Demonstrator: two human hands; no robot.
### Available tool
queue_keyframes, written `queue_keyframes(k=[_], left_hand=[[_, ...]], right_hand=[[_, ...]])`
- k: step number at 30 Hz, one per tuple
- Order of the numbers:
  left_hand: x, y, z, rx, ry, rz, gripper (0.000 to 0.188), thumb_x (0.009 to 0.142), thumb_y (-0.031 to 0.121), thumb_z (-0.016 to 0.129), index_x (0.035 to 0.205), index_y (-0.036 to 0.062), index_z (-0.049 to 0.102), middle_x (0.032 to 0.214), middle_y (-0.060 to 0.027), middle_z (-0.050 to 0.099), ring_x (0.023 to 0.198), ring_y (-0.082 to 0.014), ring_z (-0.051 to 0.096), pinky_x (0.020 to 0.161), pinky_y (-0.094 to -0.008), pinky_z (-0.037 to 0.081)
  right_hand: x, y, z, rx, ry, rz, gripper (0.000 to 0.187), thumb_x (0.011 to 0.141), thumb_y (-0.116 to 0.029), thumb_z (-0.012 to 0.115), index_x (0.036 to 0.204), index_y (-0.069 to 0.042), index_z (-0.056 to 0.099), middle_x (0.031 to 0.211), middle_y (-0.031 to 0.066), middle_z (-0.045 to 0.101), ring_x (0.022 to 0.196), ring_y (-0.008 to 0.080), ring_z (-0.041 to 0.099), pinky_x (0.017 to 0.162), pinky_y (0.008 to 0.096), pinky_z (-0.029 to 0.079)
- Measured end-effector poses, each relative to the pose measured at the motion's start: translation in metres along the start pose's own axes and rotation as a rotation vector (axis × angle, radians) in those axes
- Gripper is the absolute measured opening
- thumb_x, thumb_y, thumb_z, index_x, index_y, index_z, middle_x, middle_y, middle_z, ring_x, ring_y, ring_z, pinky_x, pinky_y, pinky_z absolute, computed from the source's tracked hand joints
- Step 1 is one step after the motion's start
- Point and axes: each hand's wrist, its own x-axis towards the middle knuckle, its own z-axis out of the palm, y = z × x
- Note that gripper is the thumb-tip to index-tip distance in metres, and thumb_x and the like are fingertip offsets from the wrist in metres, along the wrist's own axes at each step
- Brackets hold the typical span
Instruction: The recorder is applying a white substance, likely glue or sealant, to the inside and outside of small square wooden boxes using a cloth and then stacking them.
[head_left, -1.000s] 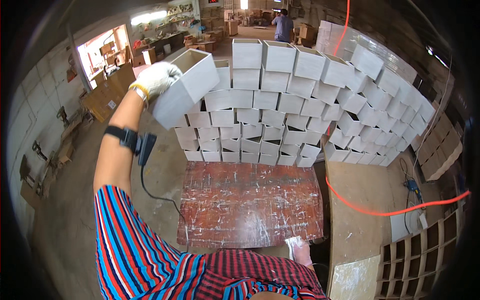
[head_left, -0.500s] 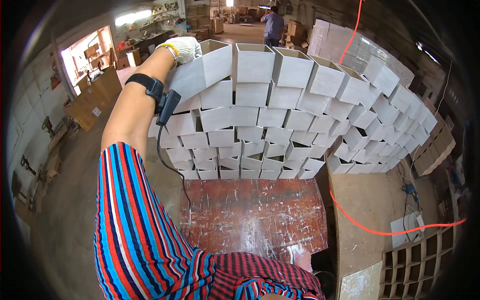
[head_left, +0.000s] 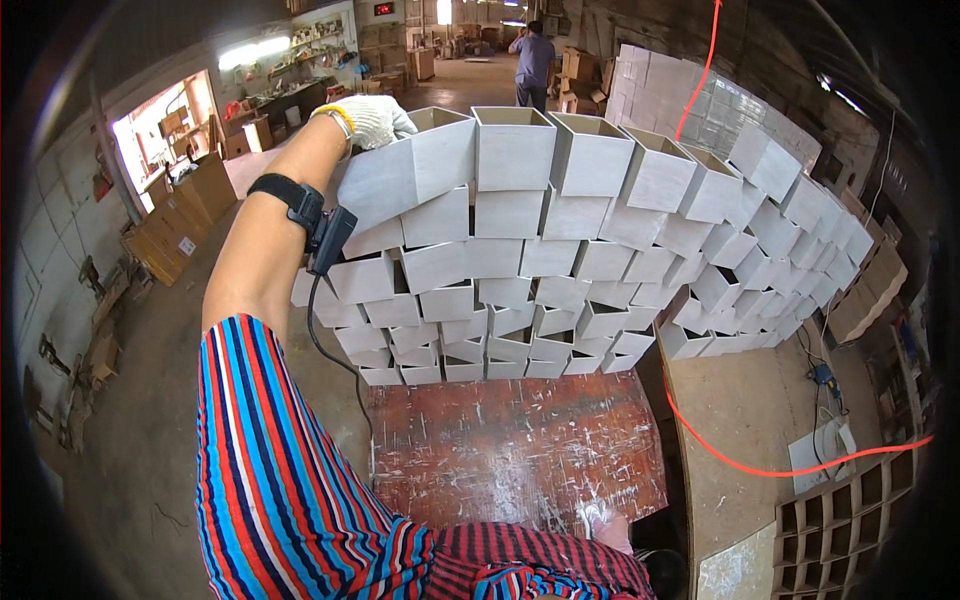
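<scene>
My left hand (head_left: 368, 122), in a white knitted glove with a yellow cuff, is high at the left end of a stack of grey-white open boxes. Its fingers are closed over the top edge of the end box (head_left: 376, 188), partly hidden behind it. A black strap with a small dark device (head_left: 330, 240) and a cable sits on my left forearm. My right hand is not in view; only a bit of striped sleeve (head_left: 520, 582) shows at the lower edge. A pinkish item (head_left: 612, 530) lies by the board's near edge, too unclear to name.
The boxes stand in several staggered rows on a scratched red board (head_left: 510, 440). More boxes (head_left: 765, 260) stand on a brown bench (head_left: 730, 400) to the right. A red hose (head_left: 740, 466) crosses it, near a divided grid (head_left: 840, 530). A person (head_left: 534, 65) stands far back.
The view has shifted, so the stack and board sit lower in the picture. My left hand stays at the end box, its grip looking much the same.
</scene>
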Motion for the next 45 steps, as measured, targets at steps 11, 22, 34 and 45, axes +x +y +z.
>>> queue_keyframes(k=[11,22,34,45], left_hand=[[-0.006,-0.006,-0.004,-0.072,0.050,-0.050,0.013,0.059,0.003,0.052,0.068,0.0079,0.061,0.055,-0.0051,0.052,0.051,-0.0136,0.046,0.050,-0.0288,0.040],[0.010,-0.016,-0.012,0.010,0.000,-0.059,0.037,0.057,-0.006,0.048,0.083,0.0118,0.067,0.068,-0.0041,0.062,0.060,-0.0146,0.054,0.056,-0.0287,0.044],[0.022,-0.034,0.001,-0.032,-0.017,-0.067,0.037,0.059,-0.008,0.049,0.087,0.0108,0.066,0.073,-0.0033,0.064,0.064,-0.0121,0.055,0.059,-0.0267,0.044],[-0.011,-0.038,-0.001,-0.227,0.108,-0.089,0.018,0.061,0.022,0.060,0.069,0.0111,0.048,0.054,-0.0016,0.039,0.053,-0.0142,0.039,0.048,-0.0305,0.033]], right_hand=[[-0.013,-0.027,-0.010,-0.058,-0.019,0.024,0.036,0.071,-0.021,0.062,0.094,0.006,0.057,0.081,0.0247,0.059,0.080,0.0341,0.059,0.070,0.0358,0.046],[-0.008,-0.022,-0.004,0.000,-0.015,-0.022,0.037,0.071,-0.021,0.061,0.096,0.005,0.056,0.086,0.0256,0.058,0.084,0.0361,0.057,0.073,0.0371,0.045],[-0.011,-0.063,-0.007,-0.028,0.020,-0.104,0.027,0.073,-0.020,0.060,0.089,0.002,0.059,0.078,0.0231,0.060,0.076,0.0351,0.059,0.068,0.0374,0.046],[0.002,-0.046,0.002,-0.082,-0.124,0.015,0.033,0.069,-0.019,0.062,0.094,0.002,0.058,0.083,0.0233,0.059,0.080,0.0358,0.058,0.071,0.0373,0.046]])
